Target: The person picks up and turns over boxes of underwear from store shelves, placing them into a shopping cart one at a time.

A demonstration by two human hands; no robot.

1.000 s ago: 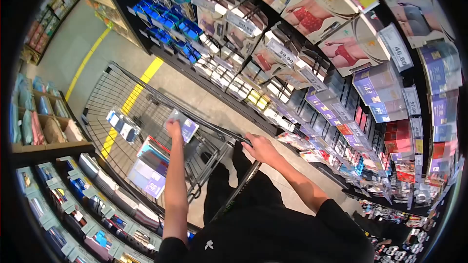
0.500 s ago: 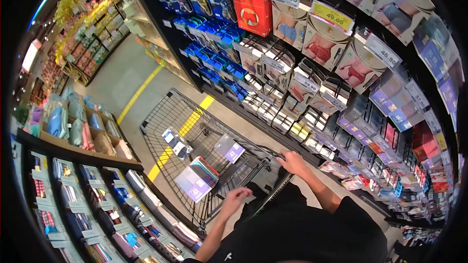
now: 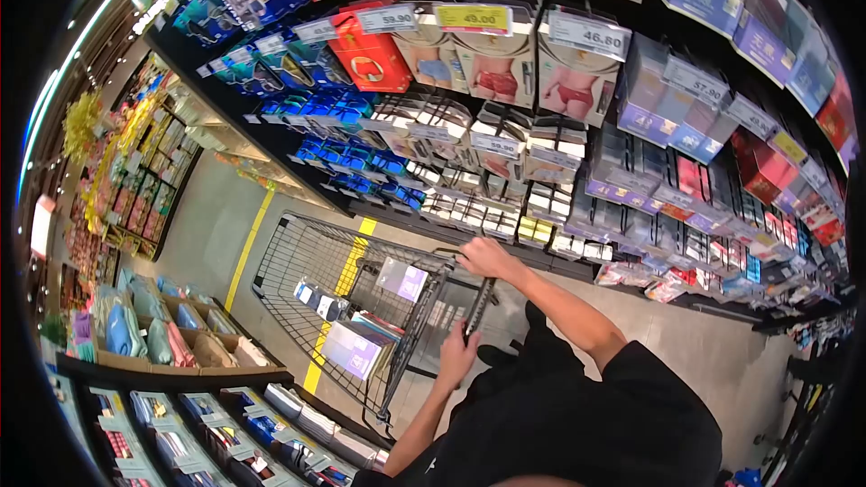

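A wire shopping cart (image 3: 298,257) stands in front of me, with its black handle (image 3: 479,307) close to my body. My left hand (image 3: 458,353) is closed on the near end of the handle. At the handle's far end, my right hand (image 3: 488,258) has its fingers wrapped round the bar. Inside the cart lie a grey and purple package (image 3: 402,279), a larger purple-labelled package (image 3: 354,351) with coloured packs beside it, and a white and dark blue pack (image 3: 319,300).
Racks of boxed underwear (image 3: 497,68) with price tags rise ahead and to the right. A low shelf of folded packs (image 3: 189,442) and cardboard bins of folded cloth (image 3: 171,329) stand at the left. Yellow lines (image 3: 248,248) cross the floor.
My left hand has come from above the cart's near side onto the handle. The view has turned to the right, and the racks appear shifted left. My right hand stays on the handle.
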